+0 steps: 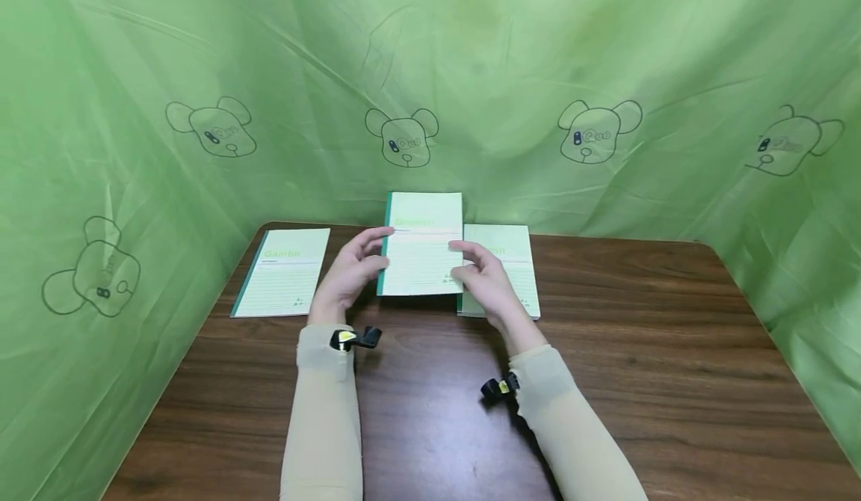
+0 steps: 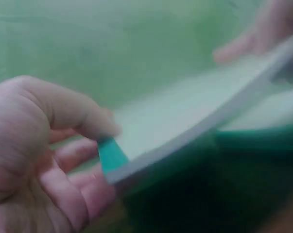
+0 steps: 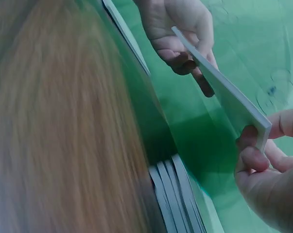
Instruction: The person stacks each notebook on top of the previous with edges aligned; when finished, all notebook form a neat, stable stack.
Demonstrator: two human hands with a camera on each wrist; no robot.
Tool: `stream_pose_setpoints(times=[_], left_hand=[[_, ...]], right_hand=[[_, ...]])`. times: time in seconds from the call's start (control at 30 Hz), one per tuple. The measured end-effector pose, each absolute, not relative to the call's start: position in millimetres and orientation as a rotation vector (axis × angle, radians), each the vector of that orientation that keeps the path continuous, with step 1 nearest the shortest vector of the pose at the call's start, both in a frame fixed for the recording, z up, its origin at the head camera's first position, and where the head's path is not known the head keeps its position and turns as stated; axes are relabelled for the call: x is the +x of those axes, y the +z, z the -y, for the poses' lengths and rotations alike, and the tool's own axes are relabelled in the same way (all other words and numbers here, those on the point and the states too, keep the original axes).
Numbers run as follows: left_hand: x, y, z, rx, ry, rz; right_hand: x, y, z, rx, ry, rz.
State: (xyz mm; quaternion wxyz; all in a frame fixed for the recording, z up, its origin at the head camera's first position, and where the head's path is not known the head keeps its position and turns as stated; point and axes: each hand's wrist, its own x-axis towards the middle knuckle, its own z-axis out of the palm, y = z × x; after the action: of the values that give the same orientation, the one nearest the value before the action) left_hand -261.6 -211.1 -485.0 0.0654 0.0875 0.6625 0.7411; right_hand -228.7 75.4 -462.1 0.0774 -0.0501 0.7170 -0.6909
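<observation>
Both hands hold one pale green notebook (image 1: 422, 262) up off the table in the head view. My left hand (image 1: 350, 273) grips its dark green spine edge, thumb on the cover and fingers beneath, as the left wrist view shows at the notebook's corner (image 2: 175, 126). On the opposite edge, my right hand (image 1: 487, 280) pinches the notebook between thumb and fingers. A stack of notebooks (image 1: 507, 273) lies behind the right hand, partly covered by it; its layered edges (image 3: 178, 194) show in the right wrist view. Left of my left hand lies another notebook (image 1: 282, 280), flat, its spine on the left.
The dark brown wooden table (image 1: 673, 351) reaches back to a green cloth curtain (image 1: 498, 60) printed with bear-head outlines. The curtain also hangs along both sides. A black strap-on device (image 1: 356, 338) sits on the left wrist, another device (image 1: 499, 389) on the right.
</observation>
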Motion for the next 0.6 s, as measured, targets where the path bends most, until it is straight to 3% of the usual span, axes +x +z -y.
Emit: stream_pose_setpoints(times=[0.6], left_hand=[[-268.4,-504.9,95.1,0.489,2.219,-2.048]], right_hand=[[-235.6,-461.5,-197.9,-0.162,-2.01,-2.26]])
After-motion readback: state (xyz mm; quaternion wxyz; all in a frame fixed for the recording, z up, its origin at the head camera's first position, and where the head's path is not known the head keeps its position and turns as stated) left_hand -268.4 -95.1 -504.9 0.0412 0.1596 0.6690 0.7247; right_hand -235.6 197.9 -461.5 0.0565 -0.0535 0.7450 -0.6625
